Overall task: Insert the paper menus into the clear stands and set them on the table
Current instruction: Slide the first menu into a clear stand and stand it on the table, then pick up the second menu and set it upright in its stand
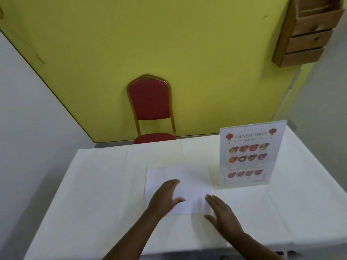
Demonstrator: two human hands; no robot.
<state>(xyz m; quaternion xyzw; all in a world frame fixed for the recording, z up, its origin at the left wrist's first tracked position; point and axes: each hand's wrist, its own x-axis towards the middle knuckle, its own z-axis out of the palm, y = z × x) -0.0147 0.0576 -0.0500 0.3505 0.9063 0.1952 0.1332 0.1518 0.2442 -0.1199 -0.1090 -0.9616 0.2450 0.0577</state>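
Hands: two, both bare, both over the near middle of the table (105, 184), neither gripping anything.
Left hand (165, 199): fingers straight and together, thumb spread; palm down at the left edge of the paper sheet, looks like it rests on it, contact not certain.
Right hand (222, 215): flat, fingers extended and close together, thumb out; at the sheet's lower right corner, touching or just above, can't tell.
Paper sheet (189, 184): white, blank side up, flat on the cloth between the hands and just beyond the fingertips; long axis runs away from the person, tilted slightly left at the far end.
Empty clear stand (155, 177): lies flat, mostly under the sheet, its edge showing to the left and far side; hard to see, outline faint.
Key relation: sheet and flat stand overlap; sheet sits offset right of the stand, so a slide in would go leftward, judging by the layout.
Nearer hand: left hand is nearer the stand; right hand nearer the sheet's free corner.
Filled stand (251, 154): upright at the right far side, printed Chinese food menu inside, well apart from the left hand, near but apart from the right.
Counts: stands 2 (1 filled upright, 1 flat); menu sheets 2 (1 inserted, 1 loose).
Progress guess: one of two done.
Chair (151, 104): 1, red, beyond the table's far edge.
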